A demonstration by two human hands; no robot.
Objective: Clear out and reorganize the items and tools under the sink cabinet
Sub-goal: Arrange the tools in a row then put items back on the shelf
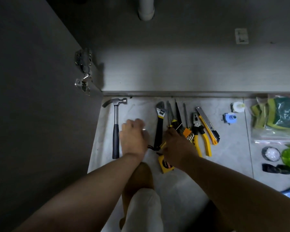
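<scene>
Steel claw hammer [116, 128], yellow-handled pliers [198, 126]

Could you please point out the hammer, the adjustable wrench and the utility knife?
hammer [115, 114], head view, on its metal shaft.
adjustable wrench [159, 128], head view, on its black handle.
utility knife [207, 126], head view, on its yellow body.

The one view is taken from head height, close above the tiled floor [233, 148], angled steeply downward toward the cabinet [174, 67].

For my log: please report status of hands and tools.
Left hand curled between claw hammer and adjustable wrench. Right hand on screwdriver handles, grip hidden. Tape measure beneath right wrist.
</scene>
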